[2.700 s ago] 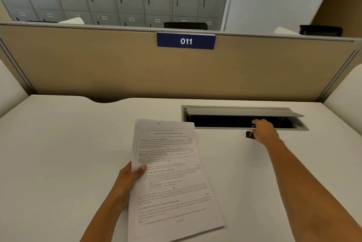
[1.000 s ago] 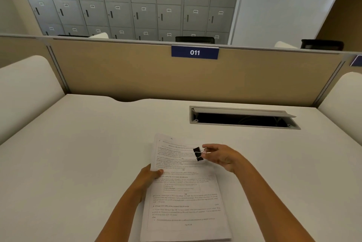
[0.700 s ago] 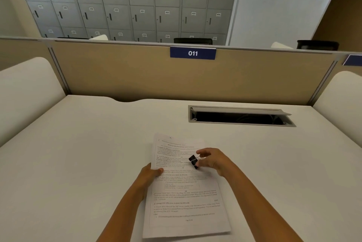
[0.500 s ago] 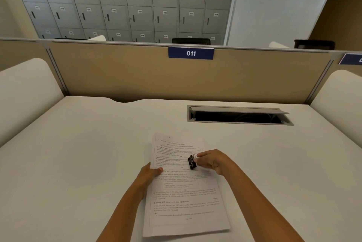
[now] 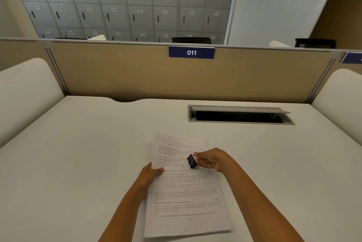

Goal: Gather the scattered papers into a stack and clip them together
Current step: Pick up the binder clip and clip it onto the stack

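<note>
A stack of printed white papers (image 5: 188,198) lies on the white desk (image 5: 82,159), its long side running away from me. My left hand (image 5: 149,176) grips the stack's left edge, thumb on top of the top sheet. My right hand (image 5: 212,158) pinches the wire handles of a small black binder clip (image 5: 192,161) between thumb and fingers. The clip hovers over the upper half of the top sheet, near its right side; I cannot tell whether it touches the paper.
An open cable tray (image 5: 240,116) with a raised grey lid is set into the desk at the back right. A tan partition (image 5: 137,77) with a blue "011" sign (image 5: 191,52) closes the back. White side panels (image 5: 25,92) flank the desk.
My right hand picked the binder clip up beside the cable tray and carried it back over the papers. In the last half second it barely moved. My left hand has kept hold of the stack.
</note>
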